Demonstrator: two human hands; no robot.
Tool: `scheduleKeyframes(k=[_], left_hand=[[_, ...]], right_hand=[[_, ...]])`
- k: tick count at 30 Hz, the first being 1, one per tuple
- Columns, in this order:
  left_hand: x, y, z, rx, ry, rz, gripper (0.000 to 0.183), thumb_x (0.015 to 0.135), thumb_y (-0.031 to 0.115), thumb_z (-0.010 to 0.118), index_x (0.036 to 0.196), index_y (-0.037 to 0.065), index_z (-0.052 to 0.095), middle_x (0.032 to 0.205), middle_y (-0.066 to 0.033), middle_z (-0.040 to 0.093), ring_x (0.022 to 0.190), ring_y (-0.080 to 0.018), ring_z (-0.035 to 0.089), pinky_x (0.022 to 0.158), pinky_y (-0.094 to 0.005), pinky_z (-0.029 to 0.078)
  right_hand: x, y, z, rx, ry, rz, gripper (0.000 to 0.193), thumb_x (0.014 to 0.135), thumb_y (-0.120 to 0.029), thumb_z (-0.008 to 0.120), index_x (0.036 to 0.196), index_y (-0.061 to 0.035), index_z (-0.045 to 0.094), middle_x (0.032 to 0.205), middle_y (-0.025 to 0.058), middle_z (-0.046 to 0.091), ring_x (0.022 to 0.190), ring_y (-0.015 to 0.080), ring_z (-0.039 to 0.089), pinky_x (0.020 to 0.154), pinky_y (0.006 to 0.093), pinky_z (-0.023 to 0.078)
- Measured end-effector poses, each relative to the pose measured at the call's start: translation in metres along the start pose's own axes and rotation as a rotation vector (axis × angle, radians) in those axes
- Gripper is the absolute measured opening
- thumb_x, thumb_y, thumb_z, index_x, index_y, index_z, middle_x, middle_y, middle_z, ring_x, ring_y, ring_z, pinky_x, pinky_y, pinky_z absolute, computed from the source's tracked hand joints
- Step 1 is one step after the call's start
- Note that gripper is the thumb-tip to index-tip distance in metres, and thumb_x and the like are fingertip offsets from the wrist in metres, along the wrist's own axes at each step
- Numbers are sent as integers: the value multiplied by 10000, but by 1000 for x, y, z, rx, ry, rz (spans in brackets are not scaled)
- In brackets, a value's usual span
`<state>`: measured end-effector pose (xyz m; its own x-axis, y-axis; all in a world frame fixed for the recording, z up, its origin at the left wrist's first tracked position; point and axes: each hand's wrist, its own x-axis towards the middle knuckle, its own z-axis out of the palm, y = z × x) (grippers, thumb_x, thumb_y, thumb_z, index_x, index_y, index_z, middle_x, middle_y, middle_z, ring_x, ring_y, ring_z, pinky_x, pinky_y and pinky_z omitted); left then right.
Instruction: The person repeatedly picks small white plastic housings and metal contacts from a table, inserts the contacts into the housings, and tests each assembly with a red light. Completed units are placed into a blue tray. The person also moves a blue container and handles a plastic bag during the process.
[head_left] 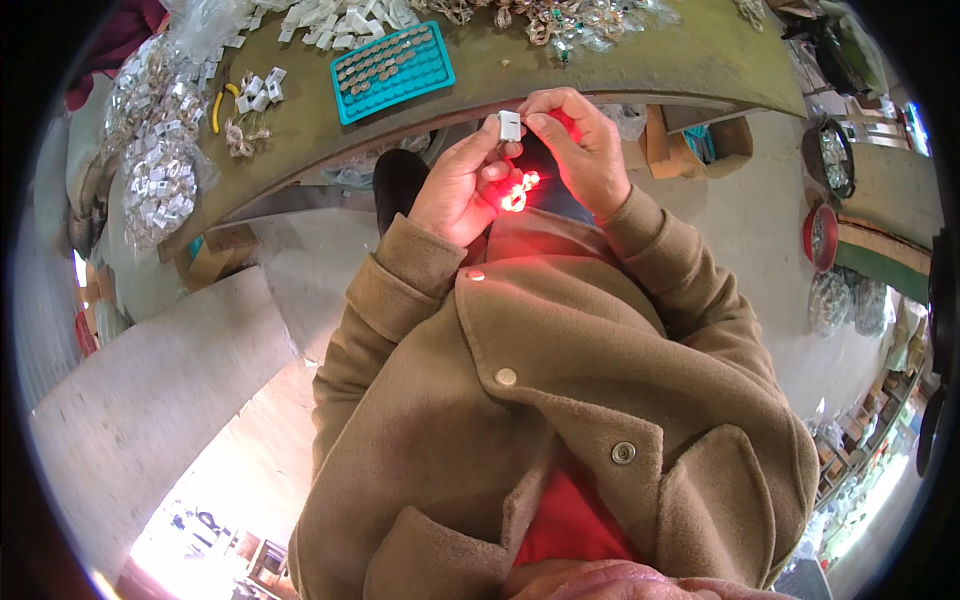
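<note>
Just beyond the front of my coat, my left hand (pixel 462 190) grips a small white battery box (pixel 509 126) between thumb and fingers. Below the box hangs a bundle of LED string lights (pixel 517 192), glowing bright red against the left fingers. My right hand (pixel 577 140) is closed, its thumb and forefinger pinched at the box's right edge. Whatever those fingertips may hold is too small to make out. Past my hands, on the table, lies a teal tray (pixel 400 104) with rows of round coin cells (pixel 385 62) in its farther wells.
The green table (pixel 290 130) curves in front of me. On it are a yellow-handled tool (pixel 217 112), several white boxes (pixel 262 92), a white heap (pixel 345 22) and bagged light strings (pixel 165 185). Right of me stand a cardboard box (pixel 735 145) and a red bowl (pixel 820 238).
</note>
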<state>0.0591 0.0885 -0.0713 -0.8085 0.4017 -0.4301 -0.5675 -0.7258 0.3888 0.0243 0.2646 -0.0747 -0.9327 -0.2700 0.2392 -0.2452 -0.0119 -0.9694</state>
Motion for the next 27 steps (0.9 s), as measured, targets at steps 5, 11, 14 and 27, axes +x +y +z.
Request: scheduleKeyframes(k=[5, 11, 14, 27], left_hand=[[-12, -3, 7, -4, 30, 49, 229, 1007, 303, 568, 1069, 87, 612, 872, 18, 615, 609, -14, 444, 626, -169, 443], [-17, -1, 9, 171, 56, 189, 216, 977, 297, 619, 964, 81, 611, 783, 30, 571, 594, -34, 480, 661, -247, 546], [-18, 1, 7, 230, 171, 192, 206, 972, 287, 627, 930, 86, 618, 744, 30, 564, 582, -46, 502, 641, -259, 553], [-31, 34, -11, 236, 223, 192, 223, 951, 297, 656, 856, 103, 605, 715, 39, 538, 614, -45, 488, 580, -222, 455]], right_hand=[[0, -5, 13, -31, 24, 8, 57, 927, -46, 600, 956, 0, 615, 905, 57, 641, 846, 128, 598, 786, 269, 492], [11, -16, 10, -248, -120, -94, 50, 907, -45, 601, 937, -6, 595, 876, 103, 625, 795, 200, 607, 731, 322, 497], [15, -21, 11, -363, -170, -166, 55, 896, -41, 612, 935, -5, 601, 855, 122, 624, 763, 205, 601, 708, 328, 496], [37, -21, 46, -277, -266, -129, 75, 864, 16, 603, 938, 16, 611, 872, 157, 636, 794, 316, 632, 726, 351, 505]])
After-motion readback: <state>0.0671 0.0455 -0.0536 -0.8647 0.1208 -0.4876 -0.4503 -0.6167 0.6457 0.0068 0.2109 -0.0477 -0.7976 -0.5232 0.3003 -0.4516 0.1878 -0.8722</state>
